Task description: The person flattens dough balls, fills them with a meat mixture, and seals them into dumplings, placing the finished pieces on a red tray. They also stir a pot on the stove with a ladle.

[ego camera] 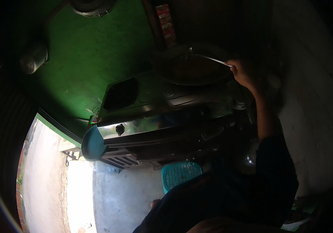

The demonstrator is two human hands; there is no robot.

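My right hand (240, 74) is shut on the thin handle of a long metal utensil (211, 59). Its far end, which looks like a small flat blade or bowl, is over a wide round pan (189, 84) on the stove. Deep shadow hides most of the pan; something brownish shows faintly inside it. The stove (146, 112) is a metal gas cooker with a black knob (120, 130) on its front. At the bottom edge, dim skin that seems to be my left hand (210, 225) lies low against my dark clothing, its fingers too dark to make out.
A blue basin (93, 144) sits at the cooker's left end. Below, a turquoise plastic stool (182, 174) stands on the concrete floor (122, 198). Lidded metal pots (35, 58) hang on the green wall (96, 43). Red sachets (165, 21) hang behind the pan. Bright daylight enters at lower left.
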